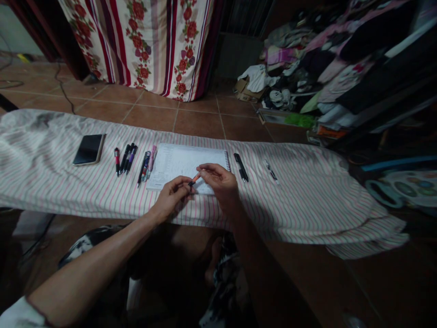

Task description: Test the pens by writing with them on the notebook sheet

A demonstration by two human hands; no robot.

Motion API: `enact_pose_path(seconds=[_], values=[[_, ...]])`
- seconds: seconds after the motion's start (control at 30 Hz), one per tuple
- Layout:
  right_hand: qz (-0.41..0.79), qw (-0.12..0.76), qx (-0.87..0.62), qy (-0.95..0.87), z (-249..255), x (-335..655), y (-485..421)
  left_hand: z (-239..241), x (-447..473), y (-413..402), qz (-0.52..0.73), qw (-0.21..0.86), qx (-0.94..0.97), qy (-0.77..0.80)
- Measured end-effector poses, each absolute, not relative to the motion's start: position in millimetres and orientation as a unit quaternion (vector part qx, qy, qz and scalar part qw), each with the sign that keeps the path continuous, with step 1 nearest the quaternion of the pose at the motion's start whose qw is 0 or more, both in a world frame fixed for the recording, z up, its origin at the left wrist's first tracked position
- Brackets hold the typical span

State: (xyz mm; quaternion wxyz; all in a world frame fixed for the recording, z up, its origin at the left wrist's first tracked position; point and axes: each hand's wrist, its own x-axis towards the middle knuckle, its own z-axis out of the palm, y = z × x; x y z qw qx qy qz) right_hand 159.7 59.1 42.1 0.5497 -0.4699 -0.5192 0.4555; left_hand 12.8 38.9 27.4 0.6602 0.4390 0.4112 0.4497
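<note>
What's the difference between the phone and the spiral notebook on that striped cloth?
The phone has a dark face; the spiral notebook shows a pale page. The notebook is clearly larger than the phone. The left hand and right hand hold an orange-and-black pen-like item near the notebook's close edge; the phone lies apart from them. Both lie flat on the striped cloth.

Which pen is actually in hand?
The orange-and-dark pen, held between the fingertips of the left hand and the right hand at the notebook's near edge; the pens to its left and the pens to its right lie untouched.
</note>
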Motion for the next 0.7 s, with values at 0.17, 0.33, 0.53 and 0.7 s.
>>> enact_pose_path(seconds=[0.17,0.33,0.53,0.7], values=[[0.454,0.556,-0.464,-0.519,41.1,157.6,59.6,26.6,14.4,39.6,0.442,0.621,0.471,0.444],[0.448,0.558,-0.468,-0.519,41.5,155.8,59.0,25.5,15.0,38.8,0.432,0.611,0.49,0.448],[0.437,0.577,-0.47,-0.505,43.1,152.8,58.1,26.3,15.3,37.9,0.431,0.543,0.551,0.464],[0.428,0.593,-0.456,-0.508,47.5,151.7,56.8,26.7,17.2,38.2,0.434,0.533,0.557,0.466]])
